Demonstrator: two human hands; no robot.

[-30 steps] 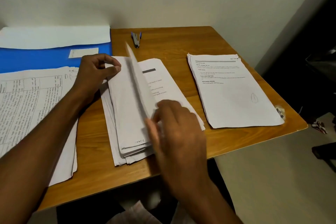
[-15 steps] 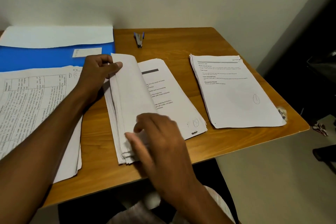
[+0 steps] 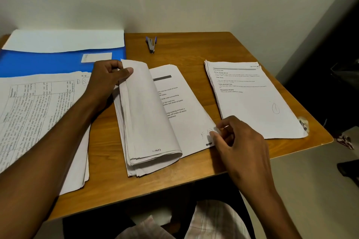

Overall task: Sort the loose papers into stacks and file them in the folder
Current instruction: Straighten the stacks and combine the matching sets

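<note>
A person sits at a brown wooden table [image 3: 194, 48] with rounded corners, seen from above. In the centre of the frame lies a thick middle stack of white printed papers [image 3: 155, 122]; its upper sheets are folded back to the left. The left hand [image 3: 108, 81] clamps that folded bundle at its top edge, thumb curled over it. The right hand [image 3: 239, 139], at lower right of centre, pinches the lower right corner of the exposed printed page between thumb and fingertips. At the right of the frame a second stack of white typed sheets [image 3: 252, 99] lies flat, well apart from the hands. At the left a pile of sheets printed with tables [image 3: 38, 118] rests partly over the open blue plastic folder [image 3: 48, 62] in the upper left, which already shows a blank white sheet [image 3: 64, 41]. A small blue-and-silver stapler [image 3: 151, 44] sits at top centre. Sorting looks partly done — three piles exist — but most filing seems still ahead.
</note>
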